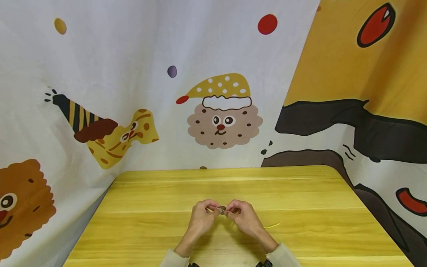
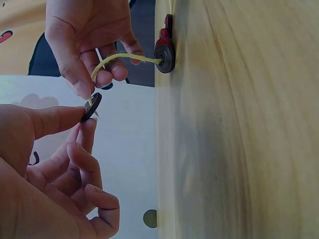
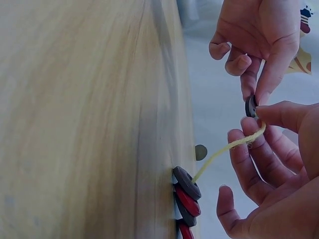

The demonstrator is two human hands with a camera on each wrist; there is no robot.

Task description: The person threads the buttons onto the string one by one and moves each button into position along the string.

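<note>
Above the table, my left hand [image 1: 201, 218] pinches a round dark button [image 2: 91, 106] by its edge between thumb and fingertip. My right hand [image 1: 246, 218] meets it there, with thumb and forefinger pinching the yellow string [image 3: 229, 145] close to the button's face. A short bit of string seems to poke out beyond the button in the left wrist view. From the right fingertips the string sags down to another dark button [image 3: 187, 182] on the table. Behind that one, red buttons [image 3: 187, 200] and dark ones lie strung in a row.
The wooden table [image 1: 150, 237] spreads around both hands. A loose yellow string tail [image 1: 271, 225] lies to the right of my right wrist. Behind the table hangs a printed cloth [image 1: 140, 55] with cartoon figures.
</note>
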